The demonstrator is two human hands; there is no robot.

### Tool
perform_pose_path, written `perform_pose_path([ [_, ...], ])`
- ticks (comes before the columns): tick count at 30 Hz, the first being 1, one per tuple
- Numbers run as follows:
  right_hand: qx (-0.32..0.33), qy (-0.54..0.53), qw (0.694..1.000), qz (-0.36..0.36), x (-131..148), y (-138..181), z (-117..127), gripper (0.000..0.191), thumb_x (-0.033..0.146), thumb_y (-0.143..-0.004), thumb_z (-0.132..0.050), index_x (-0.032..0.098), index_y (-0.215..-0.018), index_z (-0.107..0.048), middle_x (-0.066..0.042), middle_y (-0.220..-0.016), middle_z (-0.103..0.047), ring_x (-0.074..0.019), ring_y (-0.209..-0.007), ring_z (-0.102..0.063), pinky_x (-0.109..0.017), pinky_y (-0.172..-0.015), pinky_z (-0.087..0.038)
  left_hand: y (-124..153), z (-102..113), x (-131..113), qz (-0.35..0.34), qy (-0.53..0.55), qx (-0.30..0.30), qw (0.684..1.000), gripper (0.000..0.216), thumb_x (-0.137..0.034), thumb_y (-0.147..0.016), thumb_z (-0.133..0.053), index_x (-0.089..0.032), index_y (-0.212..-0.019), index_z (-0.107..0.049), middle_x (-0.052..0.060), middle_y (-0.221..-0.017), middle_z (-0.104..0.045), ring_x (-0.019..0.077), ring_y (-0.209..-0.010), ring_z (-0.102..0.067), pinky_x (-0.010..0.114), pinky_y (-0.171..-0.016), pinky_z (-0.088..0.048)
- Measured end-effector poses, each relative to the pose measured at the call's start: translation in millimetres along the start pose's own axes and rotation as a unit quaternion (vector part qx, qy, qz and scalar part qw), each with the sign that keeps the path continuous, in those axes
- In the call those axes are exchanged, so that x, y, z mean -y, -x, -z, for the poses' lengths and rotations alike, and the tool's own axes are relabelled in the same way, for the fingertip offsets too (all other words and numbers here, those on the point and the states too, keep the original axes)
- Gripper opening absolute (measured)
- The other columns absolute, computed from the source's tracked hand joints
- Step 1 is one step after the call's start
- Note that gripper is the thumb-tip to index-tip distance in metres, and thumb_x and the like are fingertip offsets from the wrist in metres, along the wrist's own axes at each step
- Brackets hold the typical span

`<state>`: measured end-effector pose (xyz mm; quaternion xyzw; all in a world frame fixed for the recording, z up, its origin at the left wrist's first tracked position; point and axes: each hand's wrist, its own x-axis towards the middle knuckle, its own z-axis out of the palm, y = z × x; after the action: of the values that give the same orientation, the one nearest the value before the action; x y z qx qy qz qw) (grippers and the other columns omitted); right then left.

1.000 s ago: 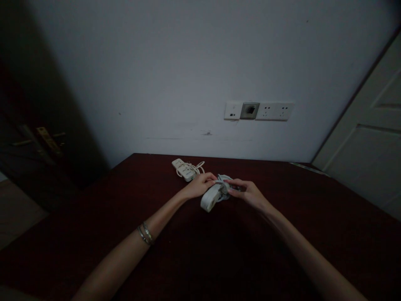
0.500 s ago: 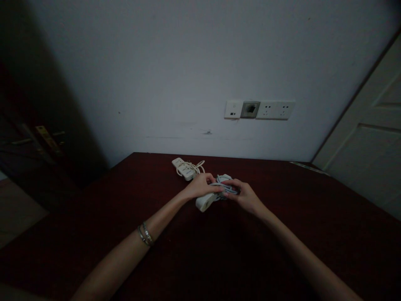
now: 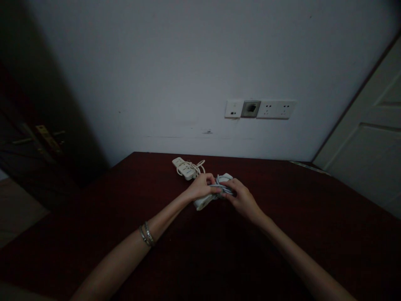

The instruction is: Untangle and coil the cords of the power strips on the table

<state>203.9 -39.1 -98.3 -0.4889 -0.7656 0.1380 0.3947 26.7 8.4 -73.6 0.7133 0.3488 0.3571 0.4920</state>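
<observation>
In the middle of the dark red table lies a white power strip (image 3: 202,202), slanting away to the right. Its grey-white cord (image 3: 224,188) is bundled in loops around it. My left hand (image 3: 202,186) is closed over the near part of the strip and the cord, thumb across the loops. From the right, my right hand (image 3: 242,198) pinches the bundled cord between thumb and fingers. Both hands hide part of the strip. Just behind my left hand rests a second white power strip (image 3: 186,170) with a cream cord (image 3: 200,164) looped over it.
The table (image 3: 156,167) meets a pale wall carrying a row of wall sockets (image 3: 275,109). A white panelled door (image 3: 376,142) stands at the right. At the left is a dark door with a brass lock plate (image 3: 46,138).
My right hand has shifted slightly left, closer to my left hand, pressing on the cord loops. The near end of the held strip has moved a little left and up.
</observation>
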Motion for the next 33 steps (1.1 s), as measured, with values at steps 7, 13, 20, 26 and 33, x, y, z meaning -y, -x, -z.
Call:
perform_pose_path([
  [7,0.02,0.029,0.997,0.073,6.4,0.8,5.5,0.037,0.03,-0.076,-0.062,0.023,-0.111,-0.053,-0.007,-0.112,-0.054,-0.0229,-0.107,-0.046,-0.039,-0.089,-0.04,-1.1,-0.3,2.6,-0.029,-0.058,-0.017,0.998,0.028,-0.026,-0.056,-0.071,-0.015,-0.059,-0.045,-0.003,-0.064,-0.051,0.0115,-0.064,-0.05,0.024,-0.062,-0.04],
  [13,-0.023,0.054,0.995,0.077,6.9,2.1,2.5,0.037,0.029,-0.075,-0.063,0.021,-0.11,-0.054,-0.009,-0.103,-0.058,-0.0234,-0.098,-0.051,-0.038,-0.082,-0.043,-2.2,4.0,3.4,-0.012,-0.11,-0.014,0.994,0.026,-0.03,-0.061,-0.068,-0.015,-0.063,-0.048,-0.002,-0.067,-0.051,0.0122,-0.067,-0.05,0.022,-0.06,-0.039],
  [20,-0.03,0.146,0.988,0.029,12.7,4.2,8.1,0.033,0.034,-0.074,-0.066,0.024,-0.104,-0.059,-0.006,-0.096,-0.058,-0.0192,-0.086,-0.055,-0.029,-0.068,-0.047,6.1,6.6,-10.4,-0.054,-0.204,0.019,0.977,0.033,-0.035,-0.057,-0.071,-0.017,-0.069,-0.047,-0.005,-0.064,-0.046,0.0098,-0.06,-0.04,0.021,-0.054,-0.03],
  [26,-0.021,0.212,0.976,0.041,24.6,6.2,8.1,0.031,0.034,-0.073,-0.066,0.025,-0.102,-0.058,-0.007,-0.096,-0.059,-0.0209,-0.088,-0.054,-0.026,-0.058,-0.044,8.3,1.2,-16.9,-0.029,-0.222,-0.009,0.974,0.028,-0.024,-0.055,-0.067,-0.017,-0.06,-0.041,-0.006,-0.059,-0.041,0.0095,-0.057,-0.036,0.021,-0.05,-0.024],
  [33,-0.034,0.188,0.982,0.002,26.7,6.6,6.2,0.032,0.037,-0.068,-0.069,0.026,-0.096,-0.058,-0.005,-0.096,-0.055,-0.0182,-0.082,-0.055,-0.024,-0.055,-0.041,6.7,1.3,-14.7,-0.04,-0.196,0.014,0.98,0.028,-0.023,-0.055,-0.068,-0.017,-0.057,-0.041,-0.006,-0.058,-0.042,0.0101,-0.059,-0.04,0.021,-0.053,-0.026],
])
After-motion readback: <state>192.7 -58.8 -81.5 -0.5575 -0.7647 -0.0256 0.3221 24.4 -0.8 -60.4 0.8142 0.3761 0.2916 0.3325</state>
